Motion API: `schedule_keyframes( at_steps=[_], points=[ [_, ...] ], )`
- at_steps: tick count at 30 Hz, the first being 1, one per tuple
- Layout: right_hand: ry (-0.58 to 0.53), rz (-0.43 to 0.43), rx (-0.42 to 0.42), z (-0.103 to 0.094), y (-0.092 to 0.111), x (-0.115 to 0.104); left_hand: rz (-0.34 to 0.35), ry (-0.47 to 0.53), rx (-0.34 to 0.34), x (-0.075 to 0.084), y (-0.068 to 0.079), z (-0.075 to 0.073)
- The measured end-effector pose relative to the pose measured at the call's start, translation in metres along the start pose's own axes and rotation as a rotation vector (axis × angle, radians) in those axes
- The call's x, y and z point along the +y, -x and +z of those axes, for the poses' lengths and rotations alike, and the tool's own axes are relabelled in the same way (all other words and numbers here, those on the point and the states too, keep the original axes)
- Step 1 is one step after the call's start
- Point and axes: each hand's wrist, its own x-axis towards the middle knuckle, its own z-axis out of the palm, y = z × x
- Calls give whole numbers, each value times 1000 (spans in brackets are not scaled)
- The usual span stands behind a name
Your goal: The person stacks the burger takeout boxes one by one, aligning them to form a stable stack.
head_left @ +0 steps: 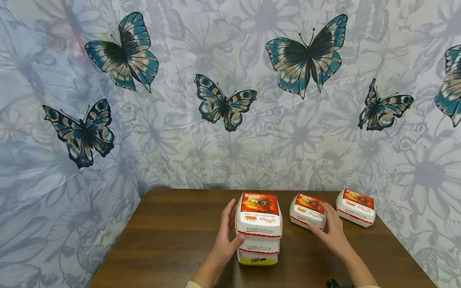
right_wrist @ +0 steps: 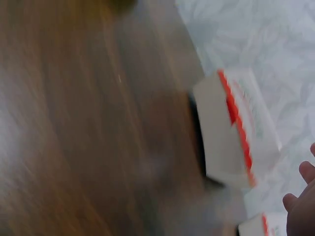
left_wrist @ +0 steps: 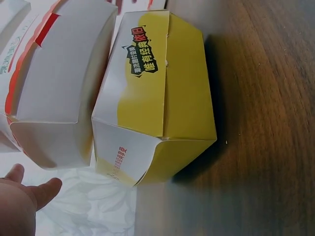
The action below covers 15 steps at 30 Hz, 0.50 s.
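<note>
"Head view?"
"Left hand (head_left: 227, 241), fingers apart, left of a stack of red-topped white cardboard boxes (head_left: 259, 229); right of the stack, the right hand (head_left: 334, 232), fingers spread, over a matching box (head_left: 306, 211)."
"Left wrist?"
"The stack's yellow-based lowest box (left_wrist: 157, 83) on a brown wooden table (left_wrist: 268, 123)."
"Right wrist?"
"Blurred; I can't tell if fingers touch."

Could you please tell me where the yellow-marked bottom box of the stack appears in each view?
Head: the bottom box is low, just right of centre.
Left wrist: the bottom box is large, around the upper middle.
Right wrist: a blurred patch at the top edge, left of centre, might be it; I cannot tell.
Shared landmark: the brown wooden tabletop shows in all three.
</note>
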Motion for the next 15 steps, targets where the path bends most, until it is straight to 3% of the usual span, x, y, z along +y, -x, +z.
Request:
schedule_keyframes(
  at_steps=[6, 15],
  points=[
    [55, 88, -41, -9, -12, 25, -1, -11, -15, 3, -4, -2],
    [86, 109, -95, -9, -22, 41, -14, -9, -23, 5, -5, -1]
  ],
)
